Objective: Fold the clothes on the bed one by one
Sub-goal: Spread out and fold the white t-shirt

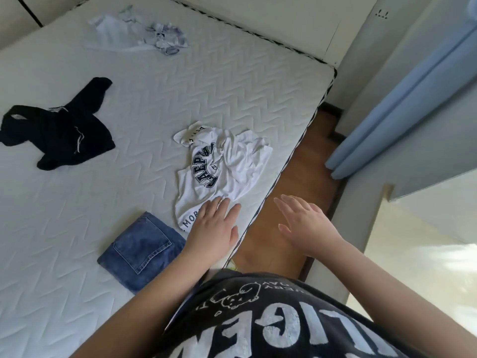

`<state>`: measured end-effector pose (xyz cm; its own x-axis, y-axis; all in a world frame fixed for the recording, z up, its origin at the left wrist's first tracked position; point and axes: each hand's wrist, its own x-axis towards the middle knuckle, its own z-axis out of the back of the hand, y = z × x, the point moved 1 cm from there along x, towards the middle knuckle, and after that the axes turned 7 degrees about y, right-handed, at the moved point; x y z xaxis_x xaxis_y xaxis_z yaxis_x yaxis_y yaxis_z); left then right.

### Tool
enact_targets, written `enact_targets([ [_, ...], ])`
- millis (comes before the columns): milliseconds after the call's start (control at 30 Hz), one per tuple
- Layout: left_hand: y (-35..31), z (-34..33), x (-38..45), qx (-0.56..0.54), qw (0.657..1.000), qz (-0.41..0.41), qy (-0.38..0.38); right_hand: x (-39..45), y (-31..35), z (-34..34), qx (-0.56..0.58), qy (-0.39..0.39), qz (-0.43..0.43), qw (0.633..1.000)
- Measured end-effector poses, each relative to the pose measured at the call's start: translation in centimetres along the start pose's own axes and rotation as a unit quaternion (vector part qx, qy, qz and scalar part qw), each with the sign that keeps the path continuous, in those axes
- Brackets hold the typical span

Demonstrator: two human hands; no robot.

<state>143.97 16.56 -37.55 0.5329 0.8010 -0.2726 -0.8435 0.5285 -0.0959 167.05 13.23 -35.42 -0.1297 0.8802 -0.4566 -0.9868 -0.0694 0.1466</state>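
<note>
Both hands (214, 226) (307, 228) flat, fingers (227, 205) straight.

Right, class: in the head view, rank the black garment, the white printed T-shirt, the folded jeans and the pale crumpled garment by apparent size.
1. Black garment
2. White printed T-shirt, similar; unsure
3. Pale crumpled garment, farthest, so unsure
4. Folded jeans, nearest

Four garments (224, 164) on quilted bed (129, 177)
</note>
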Motion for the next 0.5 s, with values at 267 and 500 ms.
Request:
enact_targets([
  [267,1.7,0.7,4.7,-0.033,0.999,0.001,-0.01,6.2,-1.8,3.0,-0.013,0.008,-0.005,1.0],
  [500,1.2,1.1,10.0,-0.061,0.994,0.089,-0.025,13.0,-5.7,4.7,-0.032,0.03,0.059,0.997],
])
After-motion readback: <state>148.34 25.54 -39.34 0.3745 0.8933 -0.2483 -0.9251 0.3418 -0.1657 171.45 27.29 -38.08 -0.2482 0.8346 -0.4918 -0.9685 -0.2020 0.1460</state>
